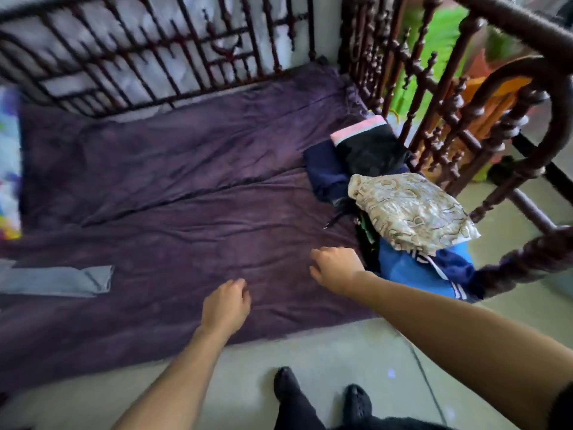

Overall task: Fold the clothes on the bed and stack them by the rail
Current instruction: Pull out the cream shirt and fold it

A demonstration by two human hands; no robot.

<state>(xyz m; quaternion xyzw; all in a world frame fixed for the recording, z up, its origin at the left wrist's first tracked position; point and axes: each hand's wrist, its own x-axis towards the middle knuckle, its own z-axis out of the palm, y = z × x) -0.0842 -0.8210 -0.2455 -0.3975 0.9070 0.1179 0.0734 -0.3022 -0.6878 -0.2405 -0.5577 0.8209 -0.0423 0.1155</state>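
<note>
**Both grips empty over the bed; clothes piled by the rail**

Head view: the left grip (224,305) hovers over the purple sheet (173,187) nr the bed's front edge. Its fingers are loosely curled, holding nothing. The right grip (336,268) is just beyond it and to its right, also slack & empty, knuckles up. Can't tell if either touches the sheet.

The task's clothes sit right of the right grip, against the side rail (449,125):
- A blue garment (400,271) is closest, just beside that wrist, w/ a navy striped piece (449,271) next to it.
- A beige patterned top (409,212) lies on top of both.
- Beyond it, a black folded piece (372,150) w/ a pink band rests on a dark navy fold (325,172).

A grey folded cloth (62,280) lies flat on the sheet well left of the left grip, apart from the pile. A colourful printed item (9,162) is further left, at the frame edge. The back rail (155,57) runs across beyond both grips. Black shoes (286,384) stand on the pale floor (341,346), nearer than the grips.
</note>
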